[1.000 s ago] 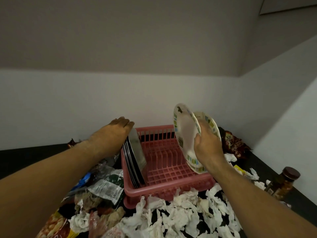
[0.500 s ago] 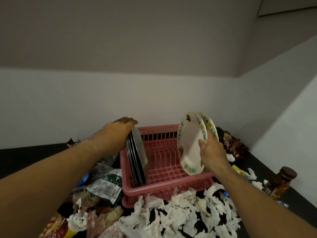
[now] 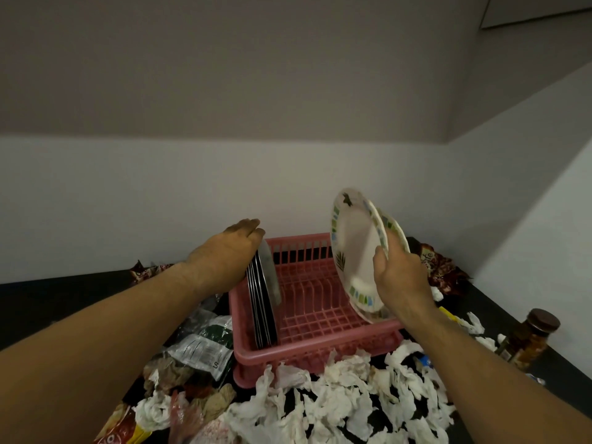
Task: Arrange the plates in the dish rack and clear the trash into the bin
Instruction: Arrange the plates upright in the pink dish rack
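Counter, dark, backed by a pale wall. Far left: heap of plastic wrappers, light and crackly, to be gathered by the fistful; no bin in view. Left hand: fingers laid out flat over the top rims of the dark plates, palm against the outermost, steadying and not clasping. Dark plates: several, thin, standing on edge, packed together at the left end of the dish rack; probably stiff and smooth, apt to fan or topple if let go, best held by the upper rims. Dish rack: pink plastic, ribbed floor, most slots to the right unfilled; likely light enough to slide under a push. Patterned plates: two, white with green and blue border, held tilted above the right end of the rack, lower edges close to its rim, not seated. Judged hard, glossy, breakable; take at the rim, thumb on one face and fingers behind, and lower edge-first between ribs. Right hand: clamped on both plates at their near edge. Foreground: torn tissues, soft, nearly weightless. Far right: a lidded jar, upright.
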Tool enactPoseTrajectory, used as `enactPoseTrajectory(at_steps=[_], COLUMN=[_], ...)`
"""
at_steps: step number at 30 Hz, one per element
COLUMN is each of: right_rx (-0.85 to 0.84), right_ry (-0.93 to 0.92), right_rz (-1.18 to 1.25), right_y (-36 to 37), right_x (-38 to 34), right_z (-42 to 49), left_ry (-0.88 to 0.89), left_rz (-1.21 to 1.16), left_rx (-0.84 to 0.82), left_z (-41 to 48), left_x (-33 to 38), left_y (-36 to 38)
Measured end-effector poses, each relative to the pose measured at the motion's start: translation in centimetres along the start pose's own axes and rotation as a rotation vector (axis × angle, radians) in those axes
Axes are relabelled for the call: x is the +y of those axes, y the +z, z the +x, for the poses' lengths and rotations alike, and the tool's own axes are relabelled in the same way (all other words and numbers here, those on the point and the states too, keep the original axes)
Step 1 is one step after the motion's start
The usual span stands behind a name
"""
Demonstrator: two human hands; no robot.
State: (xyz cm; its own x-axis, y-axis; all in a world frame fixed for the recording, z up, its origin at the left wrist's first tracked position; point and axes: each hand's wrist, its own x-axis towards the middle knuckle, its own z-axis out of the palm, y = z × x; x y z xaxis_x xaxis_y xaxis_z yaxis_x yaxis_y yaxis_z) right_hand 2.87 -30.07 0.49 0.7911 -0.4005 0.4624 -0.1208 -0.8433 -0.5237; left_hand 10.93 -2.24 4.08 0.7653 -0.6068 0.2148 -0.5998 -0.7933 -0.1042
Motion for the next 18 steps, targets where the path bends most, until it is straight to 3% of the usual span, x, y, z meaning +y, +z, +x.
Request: enactPoseTrajectory(at_steps=[6, 18], right_rx=[-0.019, -0.076], right_ry=[-0.044, 0.07], right_rz=[0.078, 0.026], right_y=[0.4, 2.3], right_x=[-0.3, 0.2], right_z=[-1.4, -2.0], left_ry=[-0.018, -0.016], left_rz=[0.035, 0.189], left_rx=[-0.032, -0.011], left_z=[0.0, -0.4], left_x=[0.5, 1.3], left_y=[-0.2, -0.5])
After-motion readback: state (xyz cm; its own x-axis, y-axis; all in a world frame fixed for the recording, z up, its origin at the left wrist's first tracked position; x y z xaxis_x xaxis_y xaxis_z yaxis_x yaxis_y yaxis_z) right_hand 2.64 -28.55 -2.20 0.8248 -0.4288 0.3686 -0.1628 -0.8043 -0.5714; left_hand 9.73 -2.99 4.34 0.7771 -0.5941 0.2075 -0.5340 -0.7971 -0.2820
